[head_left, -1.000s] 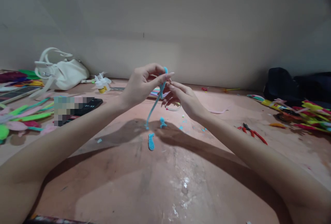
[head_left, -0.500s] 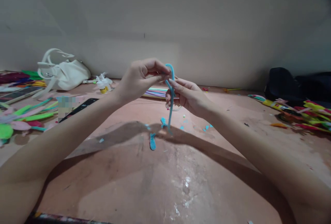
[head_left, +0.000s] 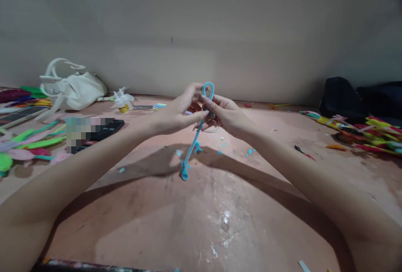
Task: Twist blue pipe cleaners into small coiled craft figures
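Both hands (head_left: 201, 111) pinching blue pipe cleaner (head_left: 196, 136)

A fuzzy blue pipe cleaner (head_left: 197, 134) — looped at its top, its stem slanting down-left — ends at a small blue piece (head_left: 184, 174) on the counter.

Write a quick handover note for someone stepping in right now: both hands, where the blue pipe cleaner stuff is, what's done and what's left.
Left hand: fingers pinch the blue pipe cleaner just below its loop.
Right hand: fingers grip the same spot from the other side.
Pipe cleaner: held above the table, loop on top, stem hanging down to the left.
Blue pieces: a few lie on the table under the hands.
Pliers: on the table to the right, untouched.
Done: loop bent at the top.
Left: the stem is straight and unshaped; the pieces are not attached.
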`<state>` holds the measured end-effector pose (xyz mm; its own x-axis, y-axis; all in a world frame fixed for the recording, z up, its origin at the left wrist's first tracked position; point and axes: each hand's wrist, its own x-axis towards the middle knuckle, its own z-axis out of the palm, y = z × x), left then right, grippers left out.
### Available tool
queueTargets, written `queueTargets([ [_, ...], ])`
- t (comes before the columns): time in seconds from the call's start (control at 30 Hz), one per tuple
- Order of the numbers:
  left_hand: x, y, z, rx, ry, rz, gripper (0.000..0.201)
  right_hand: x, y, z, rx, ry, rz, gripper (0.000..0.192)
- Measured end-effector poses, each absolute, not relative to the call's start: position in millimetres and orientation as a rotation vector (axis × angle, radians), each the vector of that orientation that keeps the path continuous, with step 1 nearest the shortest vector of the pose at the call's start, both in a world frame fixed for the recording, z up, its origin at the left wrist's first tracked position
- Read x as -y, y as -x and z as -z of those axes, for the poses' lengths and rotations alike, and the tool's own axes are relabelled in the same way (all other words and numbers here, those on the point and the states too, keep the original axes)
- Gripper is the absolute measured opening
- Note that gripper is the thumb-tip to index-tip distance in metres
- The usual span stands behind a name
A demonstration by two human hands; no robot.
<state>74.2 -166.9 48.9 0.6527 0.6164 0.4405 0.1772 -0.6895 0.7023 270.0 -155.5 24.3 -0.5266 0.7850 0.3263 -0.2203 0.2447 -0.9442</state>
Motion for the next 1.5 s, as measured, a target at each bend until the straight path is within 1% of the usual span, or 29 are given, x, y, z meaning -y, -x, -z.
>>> queueTargets([
  [0.07,168,-76,-47,-0.718,-2.358,-0.803,0.031,153,-270,-21,1.646,0.602,-1.378,0.058],
  [0.1,167,-76,-45,-0.774,-2.407,-0.783,0.031,152,-271,-20,1.661,0.642,-1.349,0.060],
  [0.23,159,-76,-42,-0.744,-2.446,-0.710,0.048,149,-275,-16,1.755,0.763,-1.145,0.061],
  [0.3,154,-72,-43,-0.708,-2.422,-0.642,0.052,147,-278,-13,1.787,0.790,-1.022,0.061],
  [0.37,151,-68,-45,-0.737,-2.422,-0.590,0.054,144,-281,-6,1.791,0.791,-0.975,0.063],
  [0.47,153,-66,-43,-0.768,-2.440,-0.537,0.052,146,-281,15,1.756,0.776,-1.035,0.066],
  [0.6,152,-74,-19,-0.789,-2.287,-0.442,0.048,157,-278,46,1.635,0.826,-1.138,0.067],
  [0.67,146,-80,-2,-0.814,-2.168,-0.513,0.039,162,-276,55,1.626,0.812,-1.186,0.067],
  [0.77,141,-86,23,-0.758,-2.111,-0.716,0.016,162,-276,59,1.581,0.779,-1.234,0.068],
  [0.83,142,-88,34,-0.692,-2.073,-0.815,0.011,160,-277,59,1.575,0.782,-1.244,0.069],
  [0.97,147,-85,42,-0.601,-2.139,-0.831,0.013,157,-279,60,1.645,0.812,-1.258,0.070],
  [1.07,143,-80,42,-0.687,-2.278,-0.780,0.015,160,-279,58,1.713,0.853,-1.251,0.072],
  [1.23,137,-73,50,-0.717,-2.329,-0.847,0.022,162,-277,56,1.804,0.980,-1.238,0.070],
  [1.4,140,-74,61,-0.651,-2.317,-0.899,0.029,156,-277,64,1.716,0.897,-1.351,0.070],
  [1.5,142,-76,63,-0.659,-2.258,-0.922,0.029,153,-279,65,1.665,0.902,-1.432,0.070],
])
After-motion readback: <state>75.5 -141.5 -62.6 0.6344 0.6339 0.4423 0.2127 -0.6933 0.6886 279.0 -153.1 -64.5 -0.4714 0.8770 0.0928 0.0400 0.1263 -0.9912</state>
